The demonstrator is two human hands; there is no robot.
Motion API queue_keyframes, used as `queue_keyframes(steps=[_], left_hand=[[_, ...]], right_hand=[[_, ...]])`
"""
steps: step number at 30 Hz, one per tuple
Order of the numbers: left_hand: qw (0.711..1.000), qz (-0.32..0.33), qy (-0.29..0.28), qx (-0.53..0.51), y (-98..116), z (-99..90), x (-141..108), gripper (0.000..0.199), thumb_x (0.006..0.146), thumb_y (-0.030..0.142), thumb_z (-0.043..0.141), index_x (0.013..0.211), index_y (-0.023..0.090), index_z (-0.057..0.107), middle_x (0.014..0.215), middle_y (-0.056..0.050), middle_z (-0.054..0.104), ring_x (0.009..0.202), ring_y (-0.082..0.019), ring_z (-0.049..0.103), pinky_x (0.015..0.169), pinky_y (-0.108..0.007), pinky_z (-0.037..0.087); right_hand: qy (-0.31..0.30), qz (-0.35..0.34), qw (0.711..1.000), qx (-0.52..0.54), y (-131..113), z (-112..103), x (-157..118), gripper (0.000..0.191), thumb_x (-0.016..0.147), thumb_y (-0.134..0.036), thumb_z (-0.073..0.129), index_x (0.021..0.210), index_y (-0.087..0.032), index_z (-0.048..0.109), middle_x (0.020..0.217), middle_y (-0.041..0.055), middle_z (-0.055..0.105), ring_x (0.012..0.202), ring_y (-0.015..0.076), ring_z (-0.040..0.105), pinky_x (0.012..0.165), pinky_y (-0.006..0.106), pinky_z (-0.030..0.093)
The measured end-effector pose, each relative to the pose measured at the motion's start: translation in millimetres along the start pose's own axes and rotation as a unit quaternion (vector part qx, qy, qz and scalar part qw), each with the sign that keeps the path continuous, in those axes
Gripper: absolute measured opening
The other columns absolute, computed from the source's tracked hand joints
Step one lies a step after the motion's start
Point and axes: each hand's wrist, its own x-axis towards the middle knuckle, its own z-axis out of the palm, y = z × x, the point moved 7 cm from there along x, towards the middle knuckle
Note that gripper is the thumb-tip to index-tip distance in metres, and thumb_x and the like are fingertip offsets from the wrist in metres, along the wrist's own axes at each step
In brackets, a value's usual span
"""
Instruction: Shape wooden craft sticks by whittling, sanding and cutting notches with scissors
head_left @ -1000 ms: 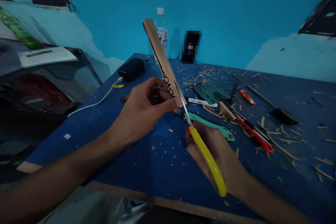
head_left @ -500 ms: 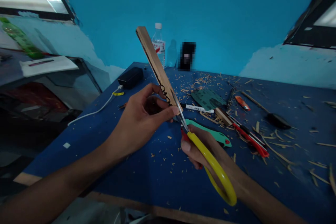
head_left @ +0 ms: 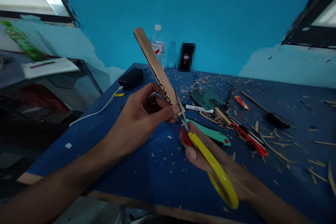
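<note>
My left hand (head_left: 143,117) pinches the lower end of a long flat wooden strip (head_left: 152,63), which slants up and to the left above the blue table (head_left: 147,168). Black markings run along the strip's lower edge near my fingers. My right hand (head_left: 210,162) grips yellow-handled scissors (head_left: 207,155); their metal blades (head_left: 182,113) meet the strip's lower end just beside my left thumb. My fingers hide the very bottom of the strip.
Behind the hands lie a teal cutter (head_left: 210,133), a white marker (head_left: 198,107), a red utility knife (head_left: 249,134), a dark green card (head_left: 207,98) and many wood shavings. A water bottle (head_left: 158,45), a black charger (head_left: 130,78) with white cable stand at the back.
The scissors' yellow handles have spread apart and dropped lower toward me. The strip tilted slightly further left; my left hand kept its hold.
</note>
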Motion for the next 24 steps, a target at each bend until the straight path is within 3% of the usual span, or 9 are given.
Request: queue_keyframes(steps=[4,13,20,24], left_hand=[[0.996,0.053,0.038,0.066,6.8,-7.5,1.6,0.038,0.075,0.027,0.088,0.100,0.018,0.061,0.076,0.005,0.067,0.073,-0.011,0.068,0.065,-0.015,0.058],[1.000,0.017,0.009,0.019,2.5,-2.0,-2.3,0.031,0.080,0.028,0.084,0.098,0.016,0.061,0.075,0.002,0.072,0.069,-0.013,0.071,0.065,-0.017,0.059],[0.999,0.010,0.024,0.032,3.2,-0.3,-4.8,0.033,0.079,0.028,0.085,0.095,0.017,0.058,0.076,0.003,0.071,0.073,-0.013,0.071,0.068,-0.018,0.059],[0.999,0.015,0.044,0.028,4.7,-0.6,-4.8,0.034,0.075,0.028,0.088,0.084,0.017,0.058,0.079,0.002,0.071,0.073,-0.013,0.071,0.067,-0.019,0.059]], right_hand=[[-0.022,0.025,0.999,-0.033,2.4,-2.2,1.8,0.049,0.088,-0.072,0.062,0.103,-0.026,0.053,0.099,0.0035,0.054,0.087,0.0212,0.053,0.078,0.037,0.048],[-0.002,0.004,1.000,-0.003,-2.1,3.1,-2.9,0.046,0.091,-0.067,0.061,0.116,-0.029,0.056,0.098,0.0024,0.058,0.086,0.0193,0.055,0.075,0.032,0.050],[0.009,0.028,1.000,-0.001,-3.3,1.5,2.4,0.048,0.087,-0.069,0.065,0.110,-0.028,0.058,0.096,0.0028,0.058,0.087,0.0207,0.055,0.073,0.033,0.050],[0.045,0.037,0.998,-0.008,8.2,3.6,9.5,0.027,0.089,-0.046,0.065,0.095,-0.024,0.051,0.079,-0.0033,0.048,0.067,0.0132,0.047,0.058,0.026,0.044]])
